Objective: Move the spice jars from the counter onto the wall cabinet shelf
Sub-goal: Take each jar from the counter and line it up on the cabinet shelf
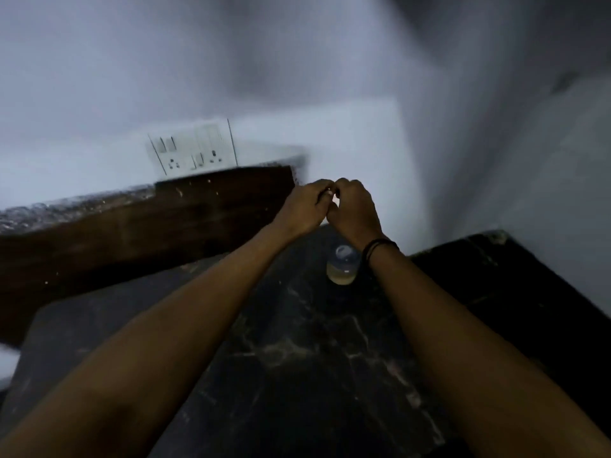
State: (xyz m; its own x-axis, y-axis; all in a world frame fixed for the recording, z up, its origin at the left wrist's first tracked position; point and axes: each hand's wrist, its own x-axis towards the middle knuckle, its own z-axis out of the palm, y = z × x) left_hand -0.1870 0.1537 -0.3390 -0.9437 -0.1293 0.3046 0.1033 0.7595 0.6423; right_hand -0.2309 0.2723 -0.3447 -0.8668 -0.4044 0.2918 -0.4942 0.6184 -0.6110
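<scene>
Curling my left hand [305, 204] against my right hand [353, 206], fingers touching; whether they hold anything, I cannot tell. One jar [342, 264] stands at six o'clock below them on the one dark counter [297, 358].

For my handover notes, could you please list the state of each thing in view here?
Jar: upright on the dark counter, untouched, part filled with something pale.
Left hand: fingers curled, meeting the right hand above the counter.
Right hand: fingers curled; whether it holds anything is too blurred to tell.
Wall sockets: nothing plugged in.
</scene>
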